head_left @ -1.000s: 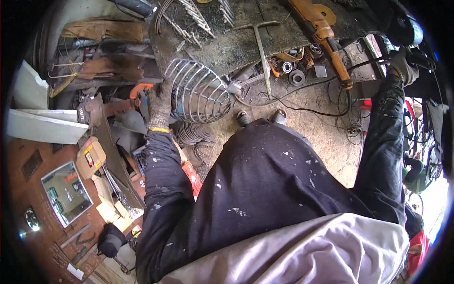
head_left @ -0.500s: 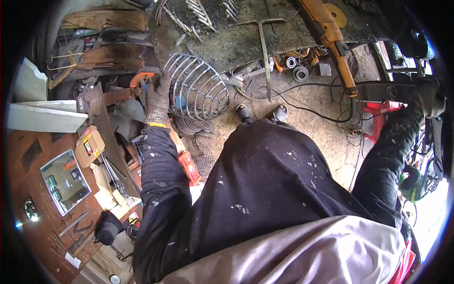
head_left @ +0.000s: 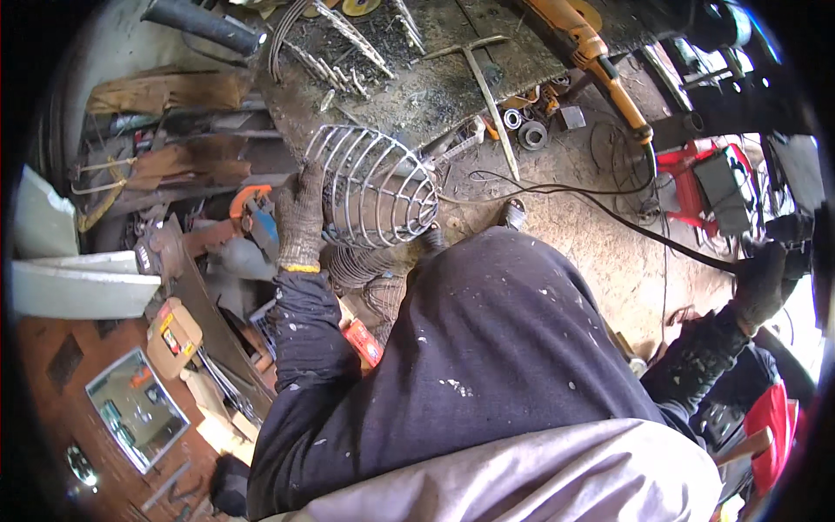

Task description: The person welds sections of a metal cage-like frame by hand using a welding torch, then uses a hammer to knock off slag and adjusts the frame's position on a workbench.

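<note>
head view | left hand point(head_left: 302, 213) closed on the wide rim of the wire basket point(head_left: 380, 185) near the table point(head_left: 417, 113), probably because the rim gives firm hold | left arm extended forward | right hand point(head_left: 759, 283) far out right, beside the black cable point(head_left: 659, 237); dark there, cannot tell if it grips anything

FLOOR: we see a tan, dusty floor point(head_left: 600, 224), brightly lit in the middle | FURNITURE: we face a dark, grit-strewn worktop point(head_left: 430, 104) | LOWER LEFT: we make out a reddish-brown surface point(head_left: 100, 361) bearing a framed, reflective pane point(head_left: 139, 409) | LIGHT: we get white glare point(head_left: 804, 326) at right
</note>
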The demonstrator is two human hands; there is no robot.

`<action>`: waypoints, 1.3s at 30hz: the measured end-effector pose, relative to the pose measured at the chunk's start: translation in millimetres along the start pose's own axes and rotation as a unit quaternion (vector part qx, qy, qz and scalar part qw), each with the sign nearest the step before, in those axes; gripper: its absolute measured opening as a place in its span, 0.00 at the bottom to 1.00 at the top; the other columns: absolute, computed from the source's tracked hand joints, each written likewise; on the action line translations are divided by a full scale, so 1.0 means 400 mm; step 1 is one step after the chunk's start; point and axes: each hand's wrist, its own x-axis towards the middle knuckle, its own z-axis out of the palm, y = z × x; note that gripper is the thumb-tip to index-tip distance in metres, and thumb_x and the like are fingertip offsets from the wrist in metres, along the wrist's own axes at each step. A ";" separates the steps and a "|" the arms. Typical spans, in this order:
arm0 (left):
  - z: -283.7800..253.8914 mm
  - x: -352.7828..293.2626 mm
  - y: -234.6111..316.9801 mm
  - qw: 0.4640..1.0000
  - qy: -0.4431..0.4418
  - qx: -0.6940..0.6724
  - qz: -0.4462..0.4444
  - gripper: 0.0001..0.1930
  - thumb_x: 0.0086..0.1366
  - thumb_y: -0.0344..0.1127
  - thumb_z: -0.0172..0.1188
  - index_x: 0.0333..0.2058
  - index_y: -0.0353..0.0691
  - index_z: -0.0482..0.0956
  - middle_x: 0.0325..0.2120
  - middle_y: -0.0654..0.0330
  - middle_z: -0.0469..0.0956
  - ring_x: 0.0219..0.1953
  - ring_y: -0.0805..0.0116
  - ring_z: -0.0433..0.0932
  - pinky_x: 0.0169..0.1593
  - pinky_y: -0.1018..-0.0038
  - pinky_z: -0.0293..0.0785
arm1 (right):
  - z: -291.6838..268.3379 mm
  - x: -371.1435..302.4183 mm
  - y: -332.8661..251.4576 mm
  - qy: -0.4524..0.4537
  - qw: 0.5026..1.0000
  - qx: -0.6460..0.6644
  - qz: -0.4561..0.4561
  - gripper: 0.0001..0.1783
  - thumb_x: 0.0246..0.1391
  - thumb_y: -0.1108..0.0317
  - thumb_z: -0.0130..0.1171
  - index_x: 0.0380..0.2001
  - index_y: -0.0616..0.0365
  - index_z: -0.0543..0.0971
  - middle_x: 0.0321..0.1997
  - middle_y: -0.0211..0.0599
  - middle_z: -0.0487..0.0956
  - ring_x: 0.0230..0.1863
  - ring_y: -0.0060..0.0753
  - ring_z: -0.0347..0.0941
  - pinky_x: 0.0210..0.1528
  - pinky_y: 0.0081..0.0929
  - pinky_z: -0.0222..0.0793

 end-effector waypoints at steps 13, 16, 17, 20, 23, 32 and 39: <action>0.012 0.081 -0.117 0.990 -0.013 -0.135 0.045 0.35 0.61 0.67 0.54 0.34 0.30 0.76 0.25 0.46 0.74 0.27 0.47 0.71 0.36 0.58 0.67 | 0.121 -0.728 -0.182 -0.080 0.961 0.185 0.187 0.20 0.61 0.70 0.53 0.55 0.62 0.67 0.35 0.36 0.76 0.30 0.31 0.75 0.30 0.32 0.74; 0.016 0.079 -0.111 0.991 -0.028 -0.130 0.033 0.36 0.60 0.68 0.54 0.30 0.30 0.74 0.23 0.46 0.72 0.26 0.48 0.70 0.35 0.57 0.65 | 0.169 -0.815 -0.185 -0.137 0.972 0.034 0.188 0.21 0.56 0.72 0.59 0.52 0.63 0.68 0.39 0.35 0.76 0.36 0.31 0.76 0.40 0.35 0.78; 0.000 0.076 -0.101 0.993 -0.031 -0.117 0.017 0.37 0.60 0.69 0.53 0.29 0.30 0.74 0.23 0.45 0.72 0.26 0.47 0.70 0.35 0.56 0.65 | 0.189 -0.832 -0.191 -0.193 0.964 -0.039 0.178 0.23 0.53 0.73 0.63 0.51 0.63 0.69 0.39 0.34 0.76 0.37 0.29 0.76 0.42 0.34 0.78; 0.006 0.081 -0.108 0.996 -0.026 -0.084 0.009 0.38 0.60 0.70 0.53 0.28 0.29 0.74 0.23 0.44 0.72 0.27 0.47 0.70 0.35 0.56 0.65 | 0.234 -0.881 -0.167 -0.228 0.938 0.059 0.253 0.28 0.46 0.73 0.68 0.51 0.61 0.70 0.44 0.36 0.78 0.41 0.26 0.77 0.44 0.27 0.76; 0.014 0.078 -0.114 0.996 -0.021 -0.079 0.017 0.39 0.59 0.71 0.52 0.30 0.28 0.74 0.26 0.43 0.75 0.30 0.45 0.71 0.37 0.56 0.65 | 0.259 -0.888 -0.129 -0.317 0.919 -0.065 0.226 0.29 0.46 0.73 0.67 0.53 0.62 0.70 0.47 0.38 0.78 0.47 0.27 0.76 0.49 0.26 0.73; 0.026 0.063 -0.122 0.998 -0.016 -0.048 -0.027 0.38 0.60 0.69 0.52 0.41 0.32 0.77 0.32 0.42 0.78 0.37 0.43 0.76 0.42 0.57 0.68 | 0.275 -0.865 -0.133 -0.343 0.919 -0.101 0.168 0.26 0.43 0.64 0.74 0.45 0.61 0.75 0.32 0.27 0.77 0.33 0.22 0.73 0.39 0.25 0.71; 0.026 0.061 -0.113 0.997 -0.013 -0.070 -0.038 0.38 0.60 0.70 0.53 0.42 0.31 0.77 0.36 0.41 0.78 0.40 0.41 0.76 0.43 0.56 0.68 | 0.246 -0.789 -0.177 -0.318 0.914 -0.041 0.246 0.28 0.41 0.69 0.74 0.47 0.61 0.75 0.43 0.34 0.79 0.38 0.22 0.76 0.40 0.24 0.72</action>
